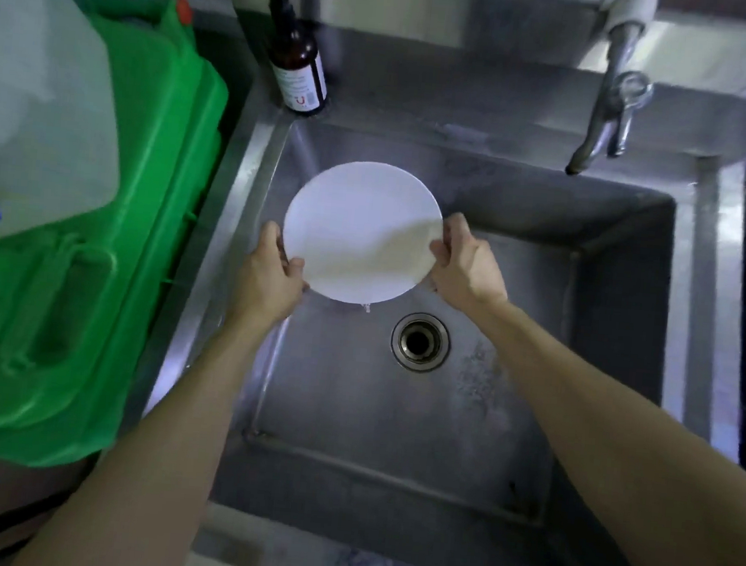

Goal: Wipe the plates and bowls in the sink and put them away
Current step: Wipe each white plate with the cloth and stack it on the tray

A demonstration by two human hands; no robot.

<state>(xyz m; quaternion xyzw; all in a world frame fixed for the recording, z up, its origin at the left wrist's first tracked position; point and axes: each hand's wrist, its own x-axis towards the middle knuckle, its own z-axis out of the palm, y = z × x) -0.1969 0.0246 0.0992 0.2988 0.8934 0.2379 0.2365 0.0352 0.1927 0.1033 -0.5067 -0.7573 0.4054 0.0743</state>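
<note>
White plate [360,229], both hands gripping, steel sink [462,426]

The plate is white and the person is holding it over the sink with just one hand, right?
Not quite. The plate is white and it is over the sink, but the head view shows two hands on it: the left hand holds its left edge and the right hand holds its right edge.
</note>
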